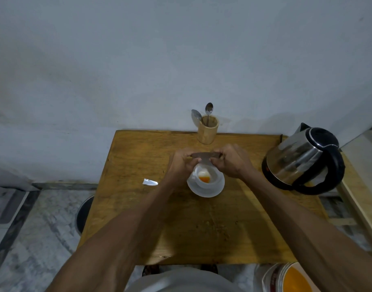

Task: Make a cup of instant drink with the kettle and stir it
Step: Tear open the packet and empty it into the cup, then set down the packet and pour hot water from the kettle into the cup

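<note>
A white cup stands on a white saucer in the middle of the wooden table. Orange powder lies in the cup's bottom. Both hands hold a brown sachet just above the cup's far rim: my left hand pinches its left end, my right hand its right end. A steel kettle with a black handle and lid sits at the table's right edge. Two spoons stand in a wooden holder at the back.
A small torn silver scrap lies on the table to the left of the saucer. A dark round container sits on the floor at left, a bucket with orange contents at bottom right, and a wooden frame at right.
</note>
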